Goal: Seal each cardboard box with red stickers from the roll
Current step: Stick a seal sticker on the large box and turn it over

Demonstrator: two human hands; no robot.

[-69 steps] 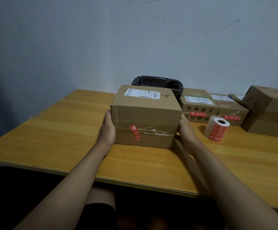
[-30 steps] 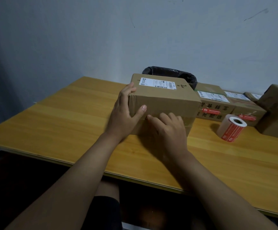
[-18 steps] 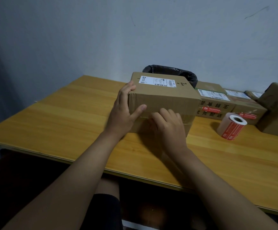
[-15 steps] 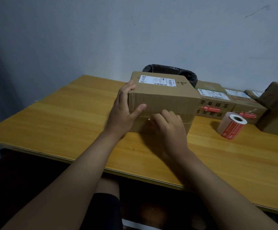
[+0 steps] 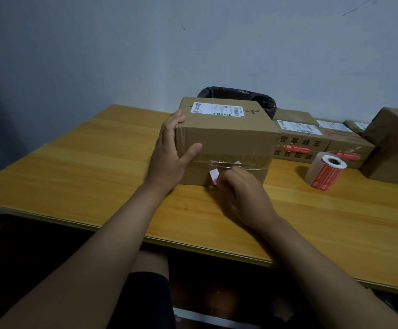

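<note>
**Sticker at the seam, right hand nearest**

The brown cardboard box (image 5: 226, 141) with a white shipping label on top sits on the yellow wooden counter (image 5: 74, 167), directly ahead of the person, its long axis running left to right across the view. A clear taped seam (image 5: 231, 163) crosses the near face along that same axis.

The left hand (image 5: 169, 153) braces the box's left end: fingers lie straight against the side and the thumb is stretched onto the near face, touching it just above the seam. It steadies the box without curling round it.

The right hand (image 5: 240, 188) is low against the near face, just below the seam, its fingers curled and pinching a small white strip (image 5: 214, 176) that hangs down the face (probably a sticker seen from its pale back, though whether it is going on or peeling off cannot be told).

The roll of red-and-white stickers (image 5: 325, 172) lies on its side, well to the right of the box and on the right hand's side. Behind it stand more cardboard boxes (image 5: 302, 143), some already carrying red stickers, and a black-lined bin (image 5: 238, 96) sits behind the held box.

The coming move likely turns on the strip crossing the seam, so the right hand, already at the face, is the one to press or pull it.
</note>
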